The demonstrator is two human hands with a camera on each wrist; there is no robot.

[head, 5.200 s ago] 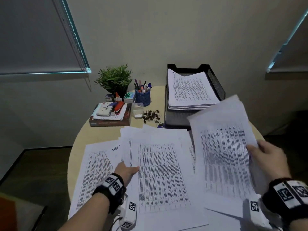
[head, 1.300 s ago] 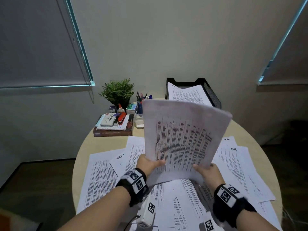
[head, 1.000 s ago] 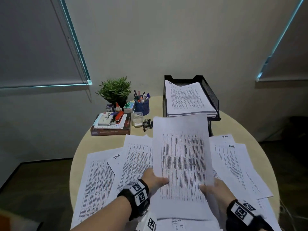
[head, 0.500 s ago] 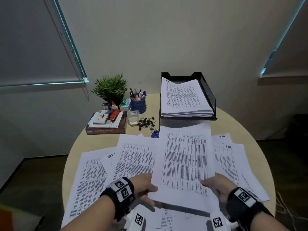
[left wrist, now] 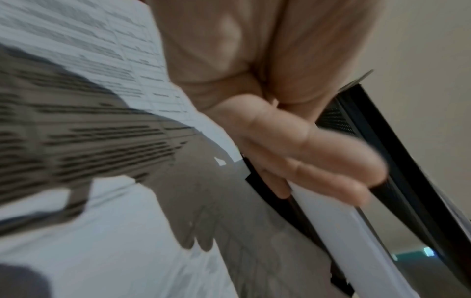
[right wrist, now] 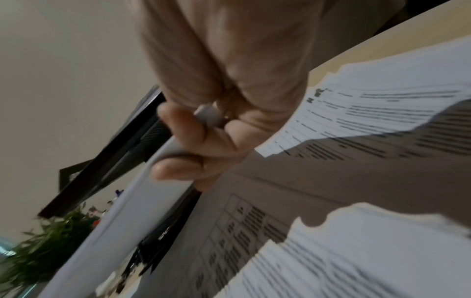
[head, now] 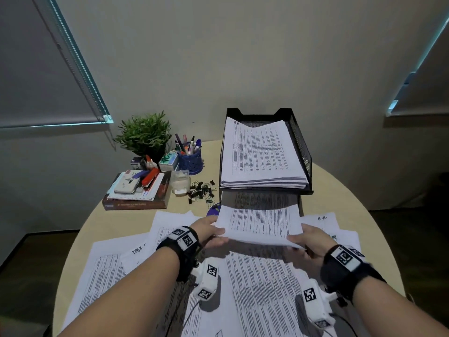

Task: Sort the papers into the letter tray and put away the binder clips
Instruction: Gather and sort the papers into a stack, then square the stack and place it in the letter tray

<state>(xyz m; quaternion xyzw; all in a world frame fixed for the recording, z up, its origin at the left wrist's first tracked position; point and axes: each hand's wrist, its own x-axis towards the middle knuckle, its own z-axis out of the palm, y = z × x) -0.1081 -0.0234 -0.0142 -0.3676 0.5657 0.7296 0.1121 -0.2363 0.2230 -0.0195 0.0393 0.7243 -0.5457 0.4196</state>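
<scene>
Both hands, left hand & right hand, pinched one paper sheaf mid-frame, approx. entering the letter tray lower tier; top tier was full, many loose sheets & binder clips remained.

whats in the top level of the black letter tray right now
A thick stack of printed papers fills the top level of the letter tray. Anything under that stack is covered.

left hand: fingers pinching, arm extended | right hand: same

Bare forearms, black wristbands with square-coded tags, white wrist cameras
</scene>
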